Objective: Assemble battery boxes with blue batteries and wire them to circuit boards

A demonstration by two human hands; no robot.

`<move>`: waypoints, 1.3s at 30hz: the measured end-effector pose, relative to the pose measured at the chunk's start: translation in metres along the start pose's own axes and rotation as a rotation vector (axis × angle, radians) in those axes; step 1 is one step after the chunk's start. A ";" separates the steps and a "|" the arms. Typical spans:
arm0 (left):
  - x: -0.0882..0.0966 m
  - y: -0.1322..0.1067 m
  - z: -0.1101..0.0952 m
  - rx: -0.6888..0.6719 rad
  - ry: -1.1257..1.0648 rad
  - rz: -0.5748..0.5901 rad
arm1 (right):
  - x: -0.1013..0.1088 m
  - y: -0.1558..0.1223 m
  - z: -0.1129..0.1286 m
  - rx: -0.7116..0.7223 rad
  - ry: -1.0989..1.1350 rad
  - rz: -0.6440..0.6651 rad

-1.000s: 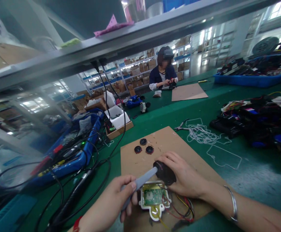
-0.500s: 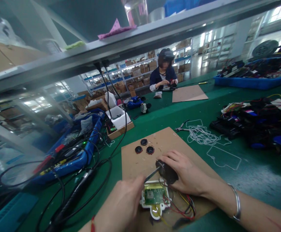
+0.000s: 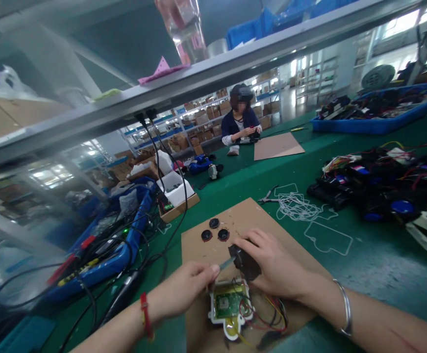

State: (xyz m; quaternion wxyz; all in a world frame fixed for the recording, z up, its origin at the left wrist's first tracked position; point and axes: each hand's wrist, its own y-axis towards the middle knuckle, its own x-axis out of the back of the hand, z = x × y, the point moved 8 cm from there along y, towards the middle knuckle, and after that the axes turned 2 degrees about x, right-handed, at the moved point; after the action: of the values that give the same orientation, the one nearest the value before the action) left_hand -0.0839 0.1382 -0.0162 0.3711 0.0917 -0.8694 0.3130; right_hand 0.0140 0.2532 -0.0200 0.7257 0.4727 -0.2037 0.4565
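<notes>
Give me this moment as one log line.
left hand: small screwdriver at black round part | right hand: grips that part | nearby: wired circuit board, three black discs

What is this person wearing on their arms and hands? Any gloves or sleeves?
No gloves or sleeves: the left hand and right hand are bare, as are the forearms. A red cord band circles the left wrist, a thin silver bangle circles the right wrist, and a thin scratch-like mark crosses the right forearm.
</notes>
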 end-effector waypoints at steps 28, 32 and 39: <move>-0.005 -0.012 0.033 0.012 0.836 -0.440 | -0.012 -0.002 -0.006 -0.014 -0.189 0.042; 0.007 -0.015 0.086 0.133 0.716 -0.445 | 0.006 0.002 -0.026 -0.139 -0.066 -0.123; -0.004 -0.019 0.062 -0.335 0.559 -0.639 | -0.003 0.000 -0.061 -0.455 0.768 -0.305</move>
State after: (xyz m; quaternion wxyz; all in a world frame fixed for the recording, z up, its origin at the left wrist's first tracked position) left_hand -0.1096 0.0851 -0.0429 0.6792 0.2059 -0.7026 0.0508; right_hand 0.0043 0.3052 -0.0510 0.8925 0.1232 0.0565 0.4301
